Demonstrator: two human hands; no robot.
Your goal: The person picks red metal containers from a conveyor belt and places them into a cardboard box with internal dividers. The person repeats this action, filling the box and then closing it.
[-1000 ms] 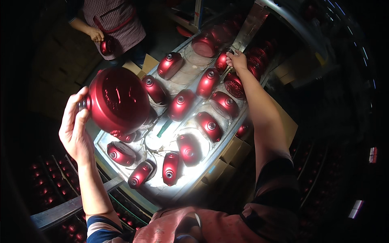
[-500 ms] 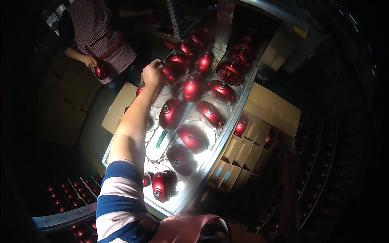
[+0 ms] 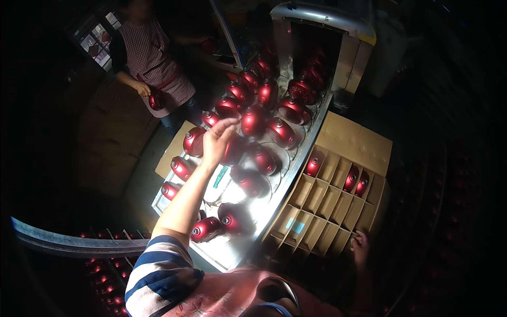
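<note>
dim workshop surrounds a lit table point(image 3: 219, 252) crowded with red bottles point(image 3: 254, 121), where the left hand point(image 3: 216, 143) hovers, fingers apart, and the right hand point(image 3: 360, 249), fingers loosely parted, is beside a divided carton point(image 3: 348, 138) whose blue labels point(image 3: 298, 227) are unreadable.

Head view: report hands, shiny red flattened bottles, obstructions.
Left hand over the bottles, contact unclear. Right hand by the brown, divided cardboard box. Left forearm hides part of the pale table.

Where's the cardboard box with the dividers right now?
In the head view, the divided cardboard box is right of centre, alongside the right edge of the lit table of red bottles, with your right hand near its lower right side.
</note>
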